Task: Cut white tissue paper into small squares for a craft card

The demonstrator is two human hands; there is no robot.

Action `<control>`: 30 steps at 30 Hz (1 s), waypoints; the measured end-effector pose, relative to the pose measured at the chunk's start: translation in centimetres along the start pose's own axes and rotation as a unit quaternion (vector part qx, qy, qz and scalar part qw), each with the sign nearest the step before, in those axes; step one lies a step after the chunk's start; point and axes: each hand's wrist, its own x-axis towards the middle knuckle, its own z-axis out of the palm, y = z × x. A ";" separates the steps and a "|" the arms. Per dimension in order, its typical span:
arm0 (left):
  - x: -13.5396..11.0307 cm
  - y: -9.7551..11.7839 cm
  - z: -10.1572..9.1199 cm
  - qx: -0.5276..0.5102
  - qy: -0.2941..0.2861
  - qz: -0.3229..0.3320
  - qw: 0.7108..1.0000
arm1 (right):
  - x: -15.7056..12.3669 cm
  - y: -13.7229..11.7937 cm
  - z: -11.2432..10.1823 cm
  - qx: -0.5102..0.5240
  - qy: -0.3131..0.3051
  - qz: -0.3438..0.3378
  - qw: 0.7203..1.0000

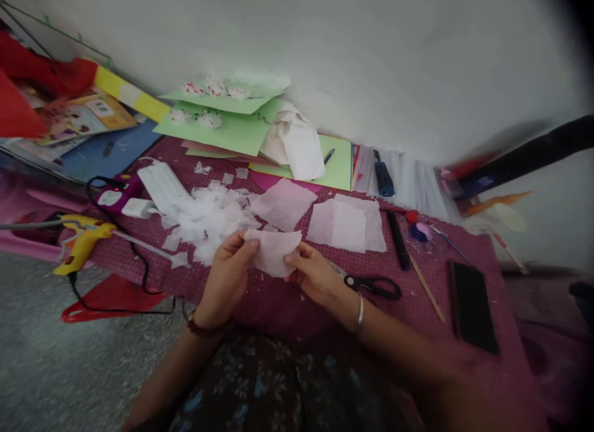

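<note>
Left hand (229, 268) and right hand (320, 273) pinch a thin sheet (271, 252) near scissors (364, 280), loose squares (347, 224) and heaped scraps (211, 215).

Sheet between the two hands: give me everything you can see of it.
The sheet is small, pale pinkish-white and thin, with a tissue-like look. Its top edge bows slightly, and its lower edge looks rounded. The left hand pinches its left side, thumb on the near face; the right hand grips its lower right side. It is spread between them in front of similar loose pieces. Whether it is folded, or touches the tablecloth, can't be told.
</note>
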 end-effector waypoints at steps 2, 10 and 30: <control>0.1 -0.4 -0.7 0.065 0.033 0.047 0.996 | 0.2 0.2 -0.4 -0.008 0.027 -0.014 0.999; 0.6 -1.2 -0.9 0.160 0.028 0.090 0.983 | -1.7 -0.6 -2.8 -0.074 0.011 -0.056 0.996; 0.2 -2.3 0.6 0.017 -0.037 -0.049 0.998 | -1.9 -2.6 -5.1 -0.199 0.071 -0.072 0.975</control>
